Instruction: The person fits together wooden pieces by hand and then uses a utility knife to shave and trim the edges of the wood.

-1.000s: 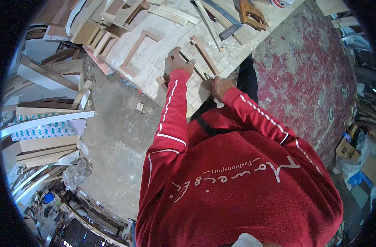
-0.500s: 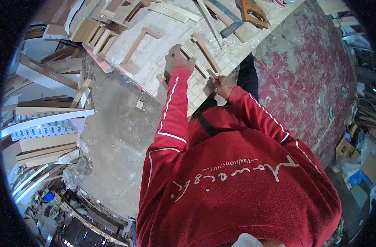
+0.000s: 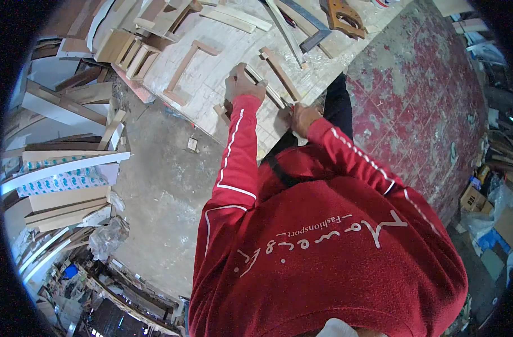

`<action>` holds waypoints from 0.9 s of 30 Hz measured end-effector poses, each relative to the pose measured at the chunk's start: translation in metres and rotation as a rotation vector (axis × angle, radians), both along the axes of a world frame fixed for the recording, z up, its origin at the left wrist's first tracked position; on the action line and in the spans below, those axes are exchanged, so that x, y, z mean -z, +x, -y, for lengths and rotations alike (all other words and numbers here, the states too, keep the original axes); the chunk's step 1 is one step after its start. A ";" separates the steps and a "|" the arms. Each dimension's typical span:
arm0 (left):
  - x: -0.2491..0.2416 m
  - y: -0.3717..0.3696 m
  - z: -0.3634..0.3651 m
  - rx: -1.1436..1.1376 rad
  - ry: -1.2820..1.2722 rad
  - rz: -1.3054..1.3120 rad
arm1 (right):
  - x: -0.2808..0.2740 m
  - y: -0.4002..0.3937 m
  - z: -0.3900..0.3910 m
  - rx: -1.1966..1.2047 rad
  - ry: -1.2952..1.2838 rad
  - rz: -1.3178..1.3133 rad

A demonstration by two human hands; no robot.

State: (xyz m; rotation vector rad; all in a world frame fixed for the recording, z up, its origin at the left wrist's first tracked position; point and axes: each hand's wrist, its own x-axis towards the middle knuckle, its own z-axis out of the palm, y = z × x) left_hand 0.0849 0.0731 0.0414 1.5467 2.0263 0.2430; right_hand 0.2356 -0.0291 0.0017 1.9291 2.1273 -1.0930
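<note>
My left hand [image 3: 246, 84] is closed around a thin pale wooden strip [image 3: 271, 93] over the corner of the workbench [image 3: 217, 78]. At the strip's near end, my right hand [image 3: 305, 118] is closed on a small tool whose red part barely shows; its kind is too small to tell. A brown wooden strip with a short end block [image 3: 280, 75] lies just to the right. Left of my hands rests a U-shaped brown wooden frame [image 3: 182, 71]. A short wood piece [image 3: 221, 114] is partly hidden by my left sleeve.
A wooden-handled saw [image 3: 343, 19] and a dark metal square [image 3: 316, 38] lie at the bench's far right. Small wooden assemblies [image 3: 140, 58] stand at the far left. Scrap boards [image 3: 71, 168] are piled left on the floor, and a small block [image 3: 192, 144] lies below the bench.
My right hand has shifted slightly and turned at the strip's near end, so less of the red part shows. My left hand keeps its hold on the strip.
</note>
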 end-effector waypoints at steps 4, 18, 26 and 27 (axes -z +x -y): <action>0.005 -0.003 0.001 0.019 0.030 -0.002 | 0.002 -0.005 0.006 0.182 -0.005 -0.010; 0.016 -0.006 -0.001 0.075 0.059 0.012 | -0.038 0.008 -0.006 0.161 -0.027 -0.277; 0.016 -0.006 0.002 0.061 0.046 0.035 | 0.003 -0.003 0.005 0.101 -0.023 -0.054; 0.013 -0.005 0.001 0.055 0.041 0.024 | 0.002 -0.004 0.002 0.103 -0.016 -0.056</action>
